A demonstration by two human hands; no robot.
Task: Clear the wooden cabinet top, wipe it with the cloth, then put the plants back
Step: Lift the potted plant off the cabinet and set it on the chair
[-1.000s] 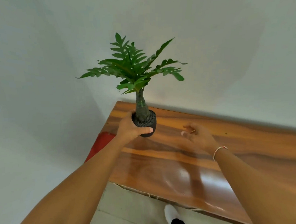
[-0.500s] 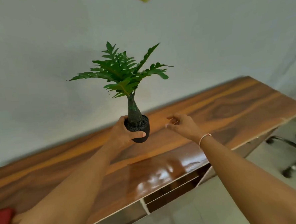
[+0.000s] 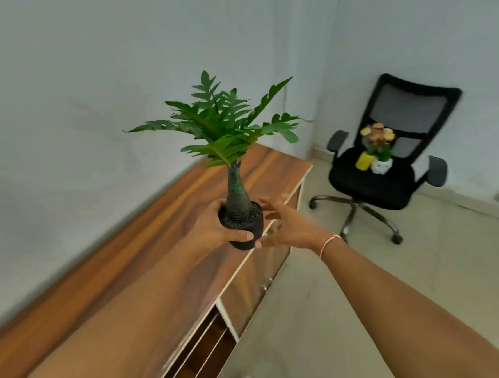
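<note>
A green leafy plant (image 3: 224, 126) with a ribbed swollen stem grows from a small black pot (image 3: 246, 228). My left hand (image 3: 212, 229) grips that pot and holds it in the air above the right part of the wooden cabinet top (image 3: 162, 223). Right beside the pot, my right hand (image 3: 285, 224) has its fingers spread, with fingertips close to or touching the pot's side. Two more small plants, a yellow pot (image 3: 363, 160) and a white pot (image 3: 381, 165) with orange flowers, stand on a chair seat at the right.
A black office chair (image 3: 387, 163) on castors stands in the room's far right corner. The cabinet runs along the pale wall, with open shelves (image 3: 200, 355) below its front. Pale tiled floor (image 3: 366, 298) stretches to the right.
The view has swung right, bringing the chair with its two plants into sight. The plant stays in my left hand, and my right hand has come closer to the pot.
</note>
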